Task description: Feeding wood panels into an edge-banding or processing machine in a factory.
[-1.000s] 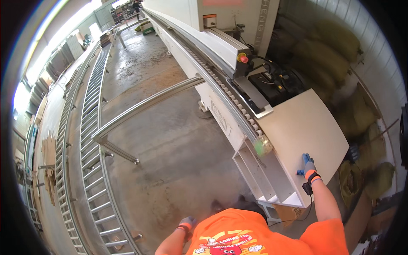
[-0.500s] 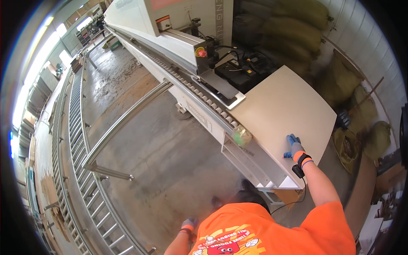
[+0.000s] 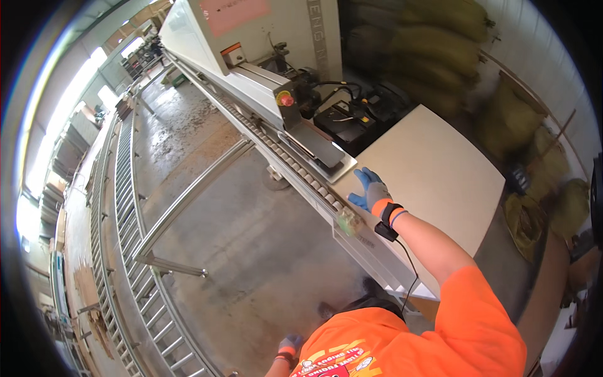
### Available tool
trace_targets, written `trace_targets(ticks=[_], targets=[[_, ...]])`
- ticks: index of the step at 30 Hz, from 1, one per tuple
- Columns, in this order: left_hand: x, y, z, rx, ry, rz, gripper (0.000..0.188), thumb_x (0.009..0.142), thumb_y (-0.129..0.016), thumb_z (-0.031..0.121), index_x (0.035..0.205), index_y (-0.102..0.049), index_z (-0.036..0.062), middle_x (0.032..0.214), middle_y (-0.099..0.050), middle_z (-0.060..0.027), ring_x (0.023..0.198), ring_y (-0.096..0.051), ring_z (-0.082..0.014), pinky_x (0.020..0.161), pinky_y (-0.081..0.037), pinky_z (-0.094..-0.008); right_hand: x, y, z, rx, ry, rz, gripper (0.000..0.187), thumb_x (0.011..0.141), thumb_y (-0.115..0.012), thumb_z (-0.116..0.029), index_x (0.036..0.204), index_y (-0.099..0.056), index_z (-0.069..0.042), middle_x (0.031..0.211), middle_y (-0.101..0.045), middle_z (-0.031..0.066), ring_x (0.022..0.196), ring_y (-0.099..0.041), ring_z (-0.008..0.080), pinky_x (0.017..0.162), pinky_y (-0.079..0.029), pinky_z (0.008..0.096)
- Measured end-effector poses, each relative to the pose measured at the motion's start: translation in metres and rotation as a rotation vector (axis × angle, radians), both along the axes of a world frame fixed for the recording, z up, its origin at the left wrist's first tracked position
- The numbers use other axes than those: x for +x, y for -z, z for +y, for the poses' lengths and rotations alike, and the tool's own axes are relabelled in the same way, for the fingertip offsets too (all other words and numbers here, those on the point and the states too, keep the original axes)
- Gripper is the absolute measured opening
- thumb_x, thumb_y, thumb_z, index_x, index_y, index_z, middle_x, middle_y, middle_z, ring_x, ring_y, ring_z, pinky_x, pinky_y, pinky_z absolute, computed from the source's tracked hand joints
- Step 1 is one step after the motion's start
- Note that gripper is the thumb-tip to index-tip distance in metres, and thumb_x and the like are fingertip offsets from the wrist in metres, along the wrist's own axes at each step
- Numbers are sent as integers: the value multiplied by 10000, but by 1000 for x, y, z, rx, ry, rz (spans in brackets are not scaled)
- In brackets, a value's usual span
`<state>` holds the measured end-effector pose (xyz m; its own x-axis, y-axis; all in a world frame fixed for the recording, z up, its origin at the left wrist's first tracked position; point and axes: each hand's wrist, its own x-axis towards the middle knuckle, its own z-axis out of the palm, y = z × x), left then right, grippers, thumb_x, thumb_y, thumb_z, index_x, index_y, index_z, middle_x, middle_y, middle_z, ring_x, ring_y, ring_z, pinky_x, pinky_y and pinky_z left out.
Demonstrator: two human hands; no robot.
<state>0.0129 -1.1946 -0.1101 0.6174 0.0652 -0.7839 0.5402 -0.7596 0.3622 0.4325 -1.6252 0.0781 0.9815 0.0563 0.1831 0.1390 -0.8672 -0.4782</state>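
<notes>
My right hand [image 3: 370, 191], in a grey and blue glove, reaches over the inner left edge of a pale flat board or tabletop [image 3: 436, 182], close to the machine's metal end plate [image 3: 342, 167]. Its fingers are spread and hold nothing; whether they touch the surface I cannot tell. A black band with a cable sits on that wrist. Down low beside my body hangs my left hand [image 3: 290, 344], also gloved, its fingers too small and turned away to read. A row of small rollers [image 3: 301, 171] runs along the machine's near side, ending by a clear and green wrapped lump [image 3: 348, 221].
The long white machine [image 3: 195, 38] carries a red button [image 3: 286, 100]. Black equipment [image 3: 352, 116] stands behind its end. Full sacks [image 3: 440, 38] are piled by the wall. A metal rail frame [image 3: 195, 191] and roller conveyors [image 3: 129, 188] stand to the left.
My right hand has slid left and forward, from the board's near part to its edge by the machine's end plate. My left hand still hangs low. The view has shifted slightly.
</notes>
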Motion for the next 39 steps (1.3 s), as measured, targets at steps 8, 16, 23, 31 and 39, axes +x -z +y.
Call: trace_targets(ticks=[8,16,23,31,39], targets=[[-55,10,-43,-109,-134,-14,405,943,-565,470,1153,-726,163,1149,-723,-129,1093,-676,-304,941,-510,-393,76,-4,22,-141,-81,-19,986,752,-763,-564,1535,-325,-156,1582,-296,229,1437,-307,431,1181,-276,485],[-107,36,-70,19,-321,-111,364,927,-593,435,1075,-739,135,1054,-741,-128,977,-704,-266,860,-528,-384,94,-23,30,-200,21,315,1162,727,-743,-650,1611,-138,-201,1636,-145,256,1490,-209,442,1202,-237,492],[-83,29,-61,-22,-419,-19,441,877,-527,452,1057,-719,99,1097,-712,-183,1048,-658,-397,893,-508,-445,55,5,-3,-300,66,253,1019,788,-734,-528,1588,-206,-184,1566,-321,248,1389,-388,429,1129,-348,501],[-29,52,-14,-5,-245,-68,426,908,-654,417,1113,-728,51,1019,-756,-142,950,-714,-266,845,-537,-394,-58,-7,-69,-198,139,266,897,720,-786,-483,1494,-454,-176,1529,-391,207,1358,-411,413,1136,-335,486],[52,30,-9,35,26,-81,444,922,-607,453,1173,-714,102,1134,-721,-170,1080,-682,-339,934,-517,-429,-226,-2,-183,-200,215,167,880,617,-849,-374,1412,-527,-176,1461,-457,210,1303,-472,418,1094,-409,487]])
